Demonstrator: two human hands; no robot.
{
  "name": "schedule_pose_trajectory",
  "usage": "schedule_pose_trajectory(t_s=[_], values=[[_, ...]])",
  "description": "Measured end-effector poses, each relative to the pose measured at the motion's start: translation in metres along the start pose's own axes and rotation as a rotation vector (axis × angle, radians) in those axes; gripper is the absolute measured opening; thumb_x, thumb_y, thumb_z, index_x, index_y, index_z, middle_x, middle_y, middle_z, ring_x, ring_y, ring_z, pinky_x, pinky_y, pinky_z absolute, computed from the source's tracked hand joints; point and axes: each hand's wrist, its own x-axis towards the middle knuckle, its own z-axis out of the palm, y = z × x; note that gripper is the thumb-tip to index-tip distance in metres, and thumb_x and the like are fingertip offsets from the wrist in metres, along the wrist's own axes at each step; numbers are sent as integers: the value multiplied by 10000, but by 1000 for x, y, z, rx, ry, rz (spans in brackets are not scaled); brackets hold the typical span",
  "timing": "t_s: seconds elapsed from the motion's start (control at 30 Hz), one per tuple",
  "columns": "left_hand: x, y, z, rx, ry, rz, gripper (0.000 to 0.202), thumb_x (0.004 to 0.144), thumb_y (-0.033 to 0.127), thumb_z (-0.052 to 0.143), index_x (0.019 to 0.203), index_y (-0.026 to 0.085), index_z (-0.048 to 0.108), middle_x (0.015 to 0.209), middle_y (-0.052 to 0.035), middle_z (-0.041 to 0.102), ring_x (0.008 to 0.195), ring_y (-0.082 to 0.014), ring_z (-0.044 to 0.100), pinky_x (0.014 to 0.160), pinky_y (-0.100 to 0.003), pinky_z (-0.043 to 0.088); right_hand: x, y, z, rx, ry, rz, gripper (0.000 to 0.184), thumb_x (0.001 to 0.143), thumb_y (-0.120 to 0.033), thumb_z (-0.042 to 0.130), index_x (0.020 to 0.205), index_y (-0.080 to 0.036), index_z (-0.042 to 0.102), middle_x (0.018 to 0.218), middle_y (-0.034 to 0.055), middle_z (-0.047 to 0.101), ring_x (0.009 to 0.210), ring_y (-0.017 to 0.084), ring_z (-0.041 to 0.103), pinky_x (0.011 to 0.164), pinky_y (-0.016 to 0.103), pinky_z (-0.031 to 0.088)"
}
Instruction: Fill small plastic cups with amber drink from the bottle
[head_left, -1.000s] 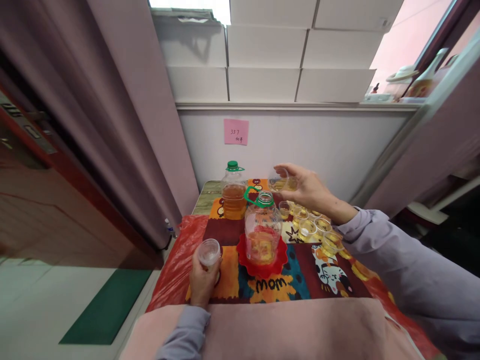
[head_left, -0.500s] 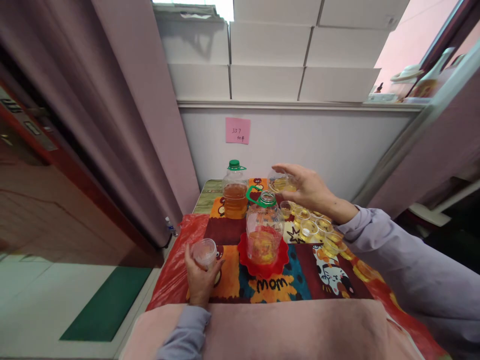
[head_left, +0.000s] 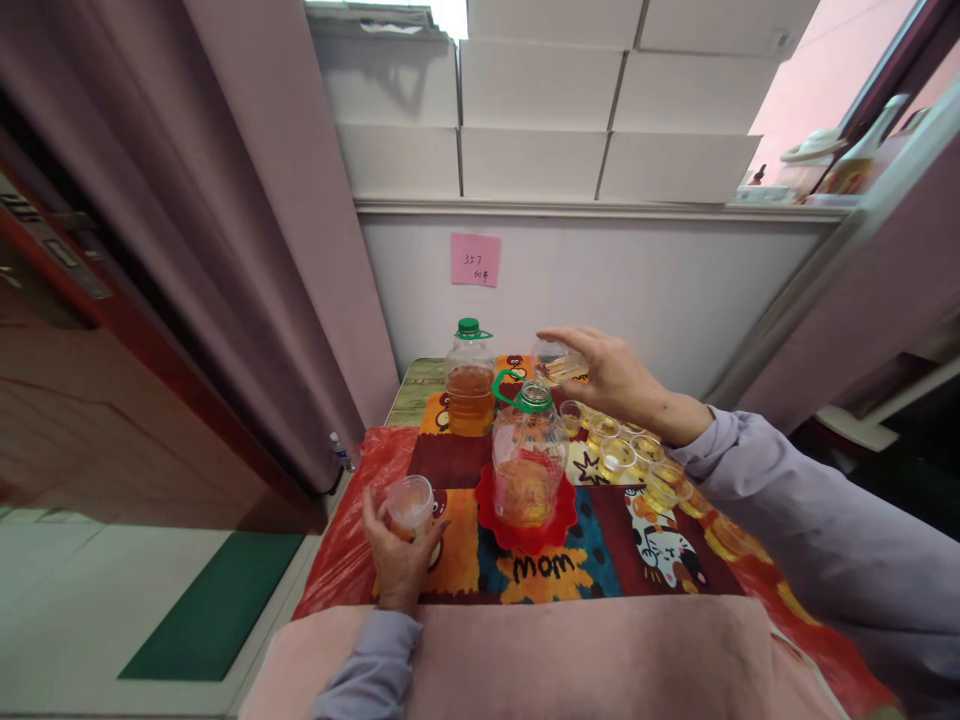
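In my right hand (head_left: 611, 375) is a clear plastic cup (head_left: 553, 365), tipped sideways with yellow liquid inside. It is just above the mouth of a clear plastic jug (head_left: 529, 450) with a green carrying ring. Yellow liquid fills the jug's lower part; it stands in a red scalloped dish (head_left: 531, 540). At the table's left side, my left hand (head_left: 401, 560) curls around another clear plastic cup (head_left: 410, 502), upright and apparently without liquid.
Behind the jug stands a capped bottle (head_left: 470, 400) of amber liquid. Several cups of yellow liquid (head_left: 619, 458) crowd the table's right side, beneath my right forearm. A patterned mat (head_left: 450, 465) covers the table. A wall with a pink note (head_left: 475, 260) rises behind.
My right hand has shifted slightly left, tipping its cup further over the jug's mouth. My left hand and its cup have barely moved.
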Motion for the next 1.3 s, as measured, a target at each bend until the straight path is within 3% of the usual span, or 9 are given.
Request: schedule_pose_trajectory(t_s=[0.43, 0.73, 0.87, 0.97, 1.1, 1.2, 1.3], values=[[-1, -4, 1, 30, 32, 11, 1420, 579, 611, 999, 1704, 202, 235, 1702, -270, 347, 1512, -470, 486, 1261, -661, 381, 4, -1, -2, -125, -61, -110, 702, 803, -48, 660, 1487, -206, 650, 1407, 141, 750, 1271, 335, 705, 1177, 583, 499], [-2, -6, 1, 51, 38, 48, 1406, 594, 627, 990, 1698, 185, 241, 1684, -275, 353, 1520, -477, 476, 1266, -657, 379, 8, -8, -5, -226, -98, -240, 739, 825, 16, 610, 1502, -276, 654, 1512, 83, 711, 1451, 297, 621, 1302, 625, 368], [2, -4, 1, 49, 48, 53, 1413, 597, 654, 976, 1694, 178, 224, 1677, -270, 356, 1529, -472, 463, 1274, -656, 363, 10, -17, -9, -238, -91, -288, 674, 873, 5, 602, 1470, -297, 682, 1499, 52, 727, 1476, 297, 604, 1342, 620, 304], [5, 13, -8, 54, 103, 102, 1356, 658, 737, 901, 1683, 152, 233, 1681, -274, 342, 1569, -478, 402, 1304, -663, 304, -3, -26, -15, -168, 63, -158, 620, 913, -72, 636, 1494, -286, 663, 1504, 72, 720, 1468, 340, 605, 1335, 627, 310], [-6, 67, -27, 97, 100, 331, 1095, 822, 704, 802, 1653, 163, 338, 1703, -264, 366, 1616, -467, 352, 1322, -678, 275, -56, -42, -5, 166, 341, 285, 701, 912, -368, 807, 1564, -296, 560, 1453, 124, 733, 1332, 378, 693, 1188, 594, 518], [-32, 114, -28, 54, -138, 479, 731, 903, 559, 790, 1517, 258, 534, 1507, -178, 630, 1497, -412, 555, 1263, -640, 424, -112, -65, 29, 595, 350, 538, 643, 888, -487, 839, 1449, -302, 586, 1383, 121, 753, 1245, 337, 751, 1084, 529, 619], [-62, 147, -11, -51, -420, 468, 903, 847, 537, 873, 1608, 281, 460, 1526, -184, 651, 1423, -396, 640, 1184, -590, 537, -160, -95, 69, 819, 235, 672, 562, 880, -466, 837, 1359, -290, 603, 1345, 121, 764, 1236, 323, 759, 1048, 498, 645]])
